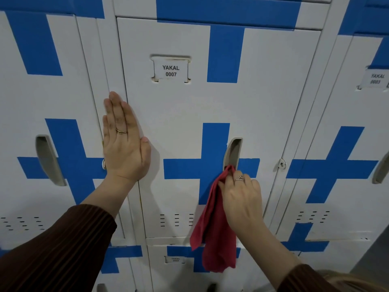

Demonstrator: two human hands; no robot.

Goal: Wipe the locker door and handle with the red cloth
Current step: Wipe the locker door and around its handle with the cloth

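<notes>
The white locker door (179,114) with blue crosses fills the middle of the head view and bears a label reading YAKAL 0007. Its recessed grey handle (234,151) sits right of centre on a blue cross. My right hand (242,199) is shut on the red cloth (214,228), pressing a bunched tip of it into the lower end of the handle while the rest hangs down. My left hand (124,140) lies flat, fingers together, on the door's left edge and the frame.
Neighbouring lockers stand at the left (42,102) and right (347,123), each with its own handle. A padlock hasp (282,164) sticks out right of the door. Lower lockers (176,266) sit beneath. Grey floor shows at the bottom right.
</notes>
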